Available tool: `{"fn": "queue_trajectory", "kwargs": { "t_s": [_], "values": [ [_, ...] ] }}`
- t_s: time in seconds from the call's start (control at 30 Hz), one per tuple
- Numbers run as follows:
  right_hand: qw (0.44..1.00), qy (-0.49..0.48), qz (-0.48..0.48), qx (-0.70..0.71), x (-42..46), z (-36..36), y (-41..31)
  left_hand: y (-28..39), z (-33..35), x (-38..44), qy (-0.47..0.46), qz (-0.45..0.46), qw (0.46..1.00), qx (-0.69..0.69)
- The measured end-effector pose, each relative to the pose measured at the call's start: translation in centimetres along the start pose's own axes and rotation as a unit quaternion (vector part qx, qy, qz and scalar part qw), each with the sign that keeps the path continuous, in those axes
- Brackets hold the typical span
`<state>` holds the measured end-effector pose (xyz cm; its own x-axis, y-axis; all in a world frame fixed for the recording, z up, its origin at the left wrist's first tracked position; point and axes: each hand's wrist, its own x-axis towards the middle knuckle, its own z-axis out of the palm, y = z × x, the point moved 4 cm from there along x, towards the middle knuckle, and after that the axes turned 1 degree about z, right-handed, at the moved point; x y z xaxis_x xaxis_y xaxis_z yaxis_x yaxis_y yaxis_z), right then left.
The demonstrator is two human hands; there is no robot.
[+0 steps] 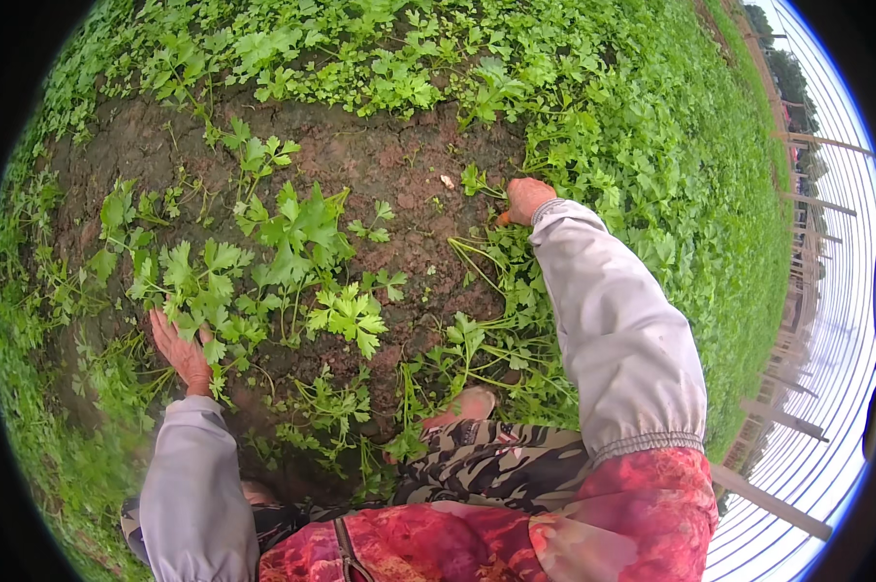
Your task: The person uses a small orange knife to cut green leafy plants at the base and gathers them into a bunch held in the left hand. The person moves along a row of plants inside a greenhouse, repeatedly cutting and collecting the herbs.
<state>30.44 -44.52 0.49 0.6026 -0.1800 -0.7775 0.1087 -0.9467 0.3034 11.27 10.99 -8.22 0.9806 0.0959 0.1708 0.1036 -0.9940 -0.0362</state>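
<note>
My left hand (181, 351) is at the lower left, its fingers stretched out against a clump of celery-like plants (209, 273). The thumb stands away from the fingers, and leaves cover part of the hand. My right hand (529, 198) reaches to the edge of the dense greenery, its fingers curled down near the soil. A small leafy sprig (476, 180) shows just left of it, with its stems running towards the fingers. Whether those stems are gripped is hidden. Something orange shows at the fingertips.
Brown soil (401, 156) lies between the hands, with scattered plants (347, 316) standing in it. Thick leafy growth (671, 182) spreads along the right and top. A foot (467, 407) rests among stems close to my body. Posts (773, 502) and a ribbed, pale covering line the far right.
</note>
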Motion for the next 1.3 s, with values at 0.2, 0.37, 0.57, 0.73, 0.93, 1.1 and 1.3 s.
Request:
{"fn": "queue_trajectory", "kwargs": {
  "t_s": [0.2, 0.37, 0.57, 0.73, 0.93, 1.1, 1.3],
  "values": [
    [0.997, 0.017, -0.075, 0.008, 1.5, 1.9, 0.4, 0.4, -0.4, 0.2, 0.003, -0.012, 1.0, -0.02],
    [0.979, -0.048, -0.09, 0.176, -0.1, 0.1, 3.5, -0.9, 0.6, -0.4, -0.008, -0.026, 0.998, -0.062],
    [0.892, 0.11, -0.14, 0.416, -1.5, -4.7, 11.1, -0.5, 0.5, -0.3, -0.005, -0.043, 0.998, -0.041],
    [0.973, 0.21, 0.062, 0.067, -2.9, -7.0, 10.0, -0.5, 0.4, -0.2, -0.009, -0.053, 0.997, -0.049],
    [0.973, 0.223, -0.057, 0.02, -3.9, -5.4, 4.7, -1.2, 1.0, -0.4, -0.013, -0.046, 0.998, -0.036],
    [0.983, 0.175, -0.059, 0.019, -1.4, -2.2, 3.0, -0.5, 0.4, -0.2, 0.0, -0.049, 0.996, -0.074],
    [0.993, 0.087, 0.054, 0.055, 0.0, -1.1, 4.0, -1.0, 0.5, -0.3, 0.004, -0.047, 0.996, -0.074]
  ]
}}
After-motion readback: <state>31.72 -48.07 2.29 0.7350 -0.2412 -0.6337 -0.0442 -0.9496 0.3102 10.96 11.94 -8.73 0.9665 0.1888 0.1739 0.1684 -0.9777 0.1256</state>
